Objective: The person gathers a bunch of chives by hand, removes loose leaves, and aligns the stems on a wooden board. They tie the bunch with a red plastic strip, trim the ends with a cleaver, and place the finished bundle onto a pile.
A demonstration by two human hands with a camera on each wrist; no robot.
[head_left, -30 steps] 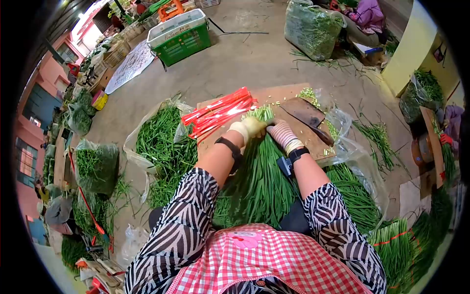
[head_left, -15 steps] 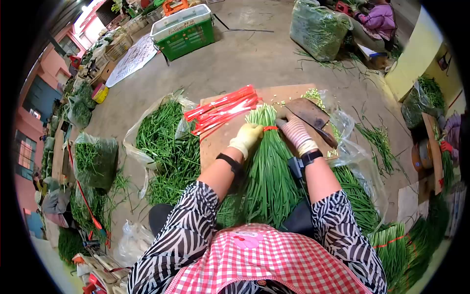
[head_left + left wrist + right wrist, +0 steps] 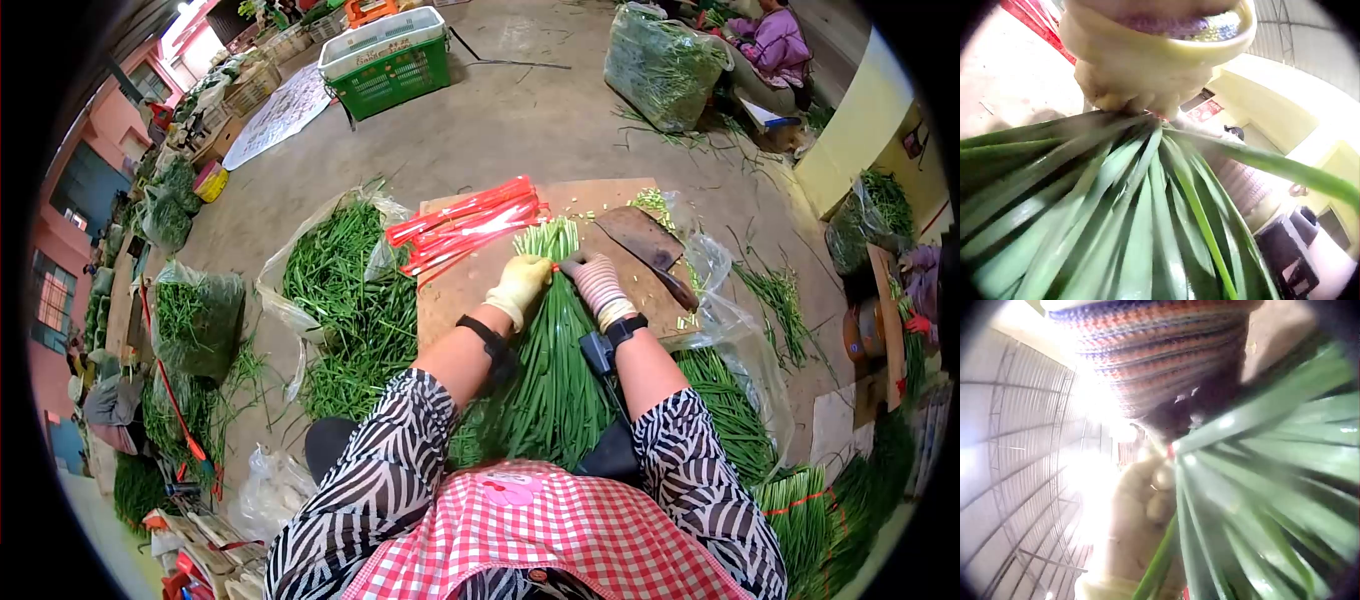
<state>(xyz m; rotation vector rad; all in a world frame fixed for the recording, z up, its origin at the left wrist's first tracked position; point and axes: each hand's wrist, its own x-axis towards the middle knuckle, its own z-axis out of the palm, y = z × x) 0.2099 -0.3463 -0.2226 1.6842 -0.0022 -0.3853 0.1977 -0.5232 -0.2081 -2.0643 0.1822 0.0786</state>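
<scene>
A bundle of long green stalks (image 3: 558,360) lies with its pale cut ends on a wooden board (image 3: 450,305) and its leaves fanned toward the lap. At its neck is a narrow red tie (image 3: 555,267). The left hand (image 3: 522,285), in a pale yellow glove, pinches the tie from the left; curled fingers of this hand (image 3: 1141,75) show in the left wrist view. The right hand (image 3: 600,282), in a striped knit glove (image 3: 1154,359), grips at the tie from the right, its dark fingertips against the stalks. The exact finger hold is partly hidden.
Red strips (image 3: 470,225) lie on the board's left, a cleaver (image 3: 645,240) and cut bits on its right. Loose greens (image 3: 340,270) fill an open bag at left; more stalks (image 3: 725,405) lie at right. A green crate (image 3: 390,75) stands ahead; a person (image 3: 775,50) sits beyond.
The hands, close together at the stalks' neck earlier, moved apart, showing the red tie. Now the left hand is back against the tie, while the right stays at the bundle's right side.
</scene>
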